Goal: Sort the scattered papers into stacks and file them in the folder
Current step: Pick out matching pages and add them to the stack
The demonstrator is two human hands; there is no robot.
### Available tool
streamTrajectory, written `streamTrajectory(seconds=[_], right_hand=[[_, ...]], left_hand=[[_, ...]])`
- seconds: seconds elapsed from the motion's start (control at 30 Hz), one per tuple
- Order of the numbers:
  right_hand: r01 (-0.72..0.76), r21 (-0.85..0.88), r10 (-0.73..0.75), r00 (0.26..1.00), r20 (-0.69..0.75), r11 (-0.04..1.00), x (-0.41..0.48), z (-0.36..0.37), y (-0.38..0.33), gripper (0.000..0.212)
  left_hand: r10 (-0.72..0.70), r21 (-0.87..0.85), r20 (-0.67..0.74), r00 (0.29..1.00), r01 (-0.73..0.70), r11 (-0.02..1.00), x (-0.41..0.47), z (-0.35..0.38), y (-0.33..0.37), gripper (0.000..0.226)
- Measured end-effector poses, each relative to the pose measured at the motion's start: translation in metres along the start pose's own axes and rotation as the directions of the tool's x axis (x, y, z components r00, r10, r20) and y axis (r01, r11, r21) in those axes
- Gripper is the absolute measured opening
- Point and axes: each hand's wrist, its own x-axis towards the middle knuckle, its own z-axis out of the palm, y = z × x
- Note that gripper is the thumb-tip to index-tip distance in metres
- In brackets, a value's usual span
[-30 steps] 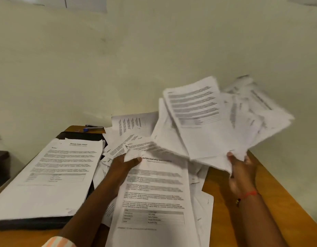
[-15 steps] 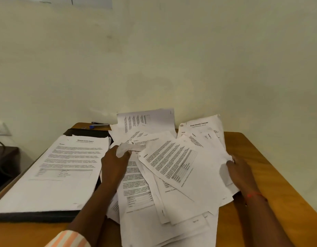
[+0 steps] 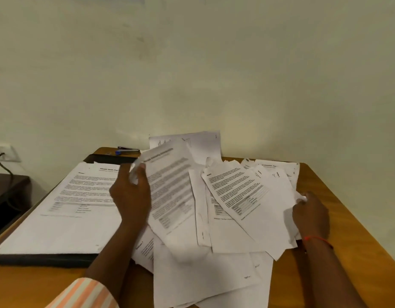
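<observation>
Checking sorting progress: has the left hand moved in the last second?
Yes. The left hand, pinching a printed sheet by its top corner, has lifted and shifted left, now overlapping the folder stack at its right edge.

— What is carrying everything?
— A wooden table (image 3: 358, 252).
— And what lies on it?
— At the left, a black folder (image 3: 43, 260) lies flat, with a neat stack (image 3: 65, 223) of printed sheets on top. Just beside it, the scattered papers (image 3: 214, 274) overlap in a loose heap across the middle, reaching the near edge. A small dark and blue item (image 3: 127, 150) sits at the far edge
</observation>
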Motion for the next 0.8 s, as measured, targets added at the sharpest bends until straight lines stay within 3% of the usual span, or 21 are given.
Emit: streamTrajectory(seconds=[0.07, 0.17, 0.27, 0.3, 0.37, 0.4, 0.47, 0.5, 0.6, 0.67, 0.73, 0.8], right_hand=[[-0.004, -0.005, 0.004, 1.0, 0.016, 1.0, 0.001, 0.001, 0.002, 0.033], [-0.012, -0.008, 0.012, 0.999, 0.03, 1.0, 0.0, 0.002, 0.002, 0.033], [-0.015, 0.007, 0.014, 1.0, 0.025, 1.0, -0.001, 0.002, 0.001, 0.033], [-0.017, 0.005, 0.017, 1.0, 0.025, 1.0, -0.002, 0.002, -0.001, 0.034], [-0.017, -0.001, 0.017, 1.0, 0.024, 1.0, -0.002, 0.002, -0.002, 0.034], [-0.015, -0.005, 0.015, 1.0, 0.026, 1.0, -0.002, 0.002, -0.002, 0.034], [-0.014, -0.018, 0.015, 1.0, 0.025, 1.0, -0.002, 0.002, -0.003, 0.033], [-0.014, -0.023, 0.015, 1.0, 0.024, 1.0, -0.003, 0.002, -0.003, 0.033], [0.0, -0.023, 0.001, 1.0, 0.011, 1.0, -0.005, 0.004, -0.004, 0.031], [0.036, -0.056, -0.036, 0.999, 0.001, 0.998, -0.006, 0.006, -0.006, 0.035], [0.093, -0.174, -0.089, 0.996, 0.03, 0.98, -0.006, 0.012, -0.007, 0.054], [0.119, -0.247, -0.095, 0.99, 0.108, 0.962, -0.009, 0.021, -0.01, 0.073]], left_hand=[[0.044, -0.047, -0.183, 0.982, -0.053, 0.997, 0.007, -0.007, 0.008, 0.017], [-0.028, -0.148, -0.41, 0.912, -0.037, 0.988, 0.027, -0.021, 0.01, 0.017], [-0.307, -0.358, -0.509, 0.804, 0.126, 0.925, 0.049, -0.028, -0.006, 0.019], [-0.447, -0.475, -0.486, 0.751, 0.202, 0.856, 0.054, -0.029, -0.01, 0.024], [-0.705, -0.701, -0.271, 0.655, 0.368, 0.611, 0.058, -0.029, -0.021, 0.05], [-0.766, -0.719, -0.144, 0.626, 0.466, 0.516, 0.058, -0.029, -0.026, 0.059], [-0.766, -0.618, 0.074, 0.639, 0.632, 0.468, 0.054, -0.024, -0.034, 0.055], [-0.756, -0.568, 0.141, 0.639, 0.678, 0.467, 0.051, -0.023, -0.032, 0.054], [-0.665, -0.293, 0.217, 0.715, 0.697, 0.654, 0.033, -0.007, -0.018, 0.058], [-0.625, -0.115, 0.29, 0.725, 0.674, 0.73, 0.023, 0.006, -0.005, 0.038], [-0.546, -0.051, 0.397, 0.738, 0.611, 0.79, 0.012, 0.01, 0.001, 0.021], [-0.476, -0.022, 0.474, 0.741, 0.55, 0.835, 0.007, 0.011, 0.001, 0.031]])
